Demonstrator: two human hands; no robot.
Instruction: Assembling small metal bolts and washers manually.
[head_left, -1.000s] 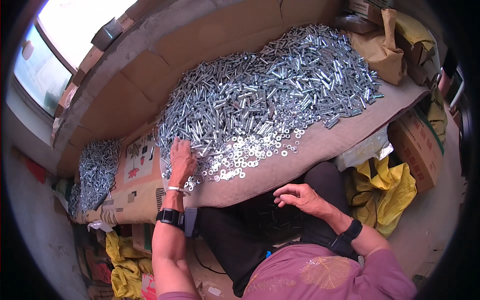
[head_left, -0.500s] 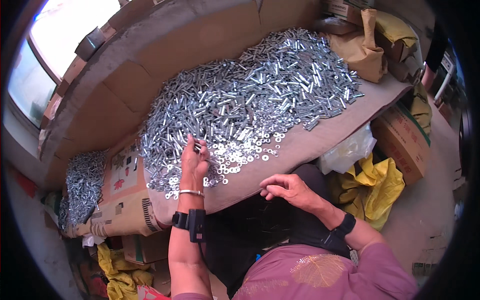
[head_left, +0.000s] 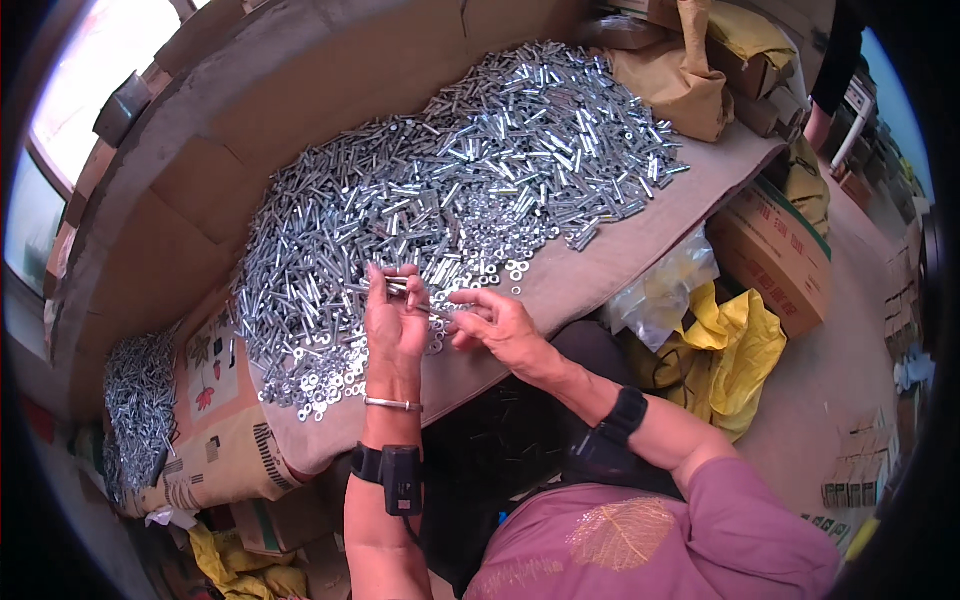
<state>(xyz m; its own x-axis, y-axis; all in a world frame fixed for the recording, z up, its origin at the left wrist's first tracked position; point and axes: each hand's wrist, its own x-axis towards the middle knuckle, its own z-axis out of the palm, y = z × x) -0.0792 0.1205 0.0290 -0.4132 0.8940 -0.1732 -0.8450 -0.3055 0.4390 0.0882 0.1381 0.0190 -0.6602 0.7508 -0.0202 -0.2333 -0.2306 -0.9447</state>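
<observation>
A wide heap of short silver metal rods [head_left: 430, 190] covers the padded table; whether they are bolts or sleeves is too small to tell. Silver washers [head_left: 325, 380] lie scattered along its near edge. Over the washers, my left hand [head_left: 395, 325] is palm up, its fingers curled round several metal rods [head_left: 397, 284]. My right hand [head_left: 510, 335] is close beside it on the right. Its thumb and fingers pinch one end of a thin metal rod [head_left: 432, 310], whose other end reaches the left hand's fingers.
Brown cardboard [head_left: 200, 200] walls the table's far side. A second pile of small metal parts [head_left: 140, 400] lies at far left on a patterned cloth [head_left: 215, 440]. On the right are a clear plastic bag [head_left: 665, 285], a yellow sack [head_left: 735, 350] and a carton [head_left: 770, 255].
My right hand has come left and up from the table's front edge to meet the left hand, and now pinches a thin rod. The whole view has shifted slightly.
</observation>
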